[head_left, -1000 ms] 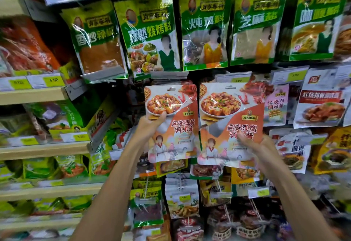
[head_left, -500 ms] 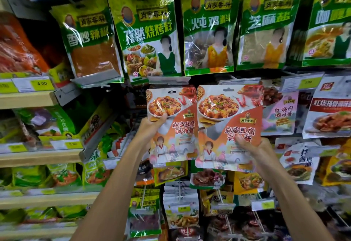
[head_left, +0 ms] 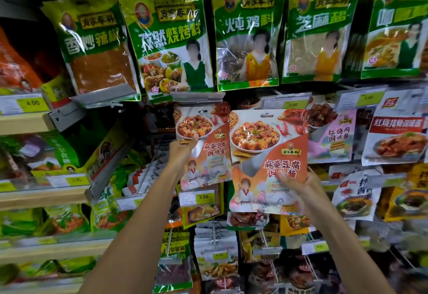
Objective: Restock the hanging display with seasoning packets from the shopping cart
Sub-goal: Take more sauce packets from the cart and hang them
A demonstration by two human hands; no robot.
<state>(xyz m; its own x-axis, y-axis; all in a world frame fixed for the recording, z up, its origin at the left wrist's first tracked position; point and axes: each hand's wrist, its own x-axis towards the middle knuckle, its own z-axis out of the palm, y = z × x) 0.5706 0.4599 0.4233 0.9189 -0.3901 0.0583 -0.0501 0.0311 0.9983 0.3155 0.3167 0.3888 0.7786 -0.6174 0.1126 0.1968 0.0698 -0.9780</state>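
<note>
2 orange sauce packets: left packet (head_left: 208, 155), right packet (head_left: 266, 152) — 5 green bags (head_left: 247, 34) along the top — 2 hands: left hand (head_left: 183, 151), right hand (head_left: 300, 188).

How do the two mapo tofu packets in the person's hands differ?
The left packet sits behind, partly covered; the right packet overlaps its edge in front. The left hand grips the left packet high, at the dish; the right hand grips the right packet low, over the lettering. Both share the same design.

arms: 2 raised | left hand (head_left: 183, 151): grip pinching | right hand (head_left: 301, 187): grip pinching
</note>
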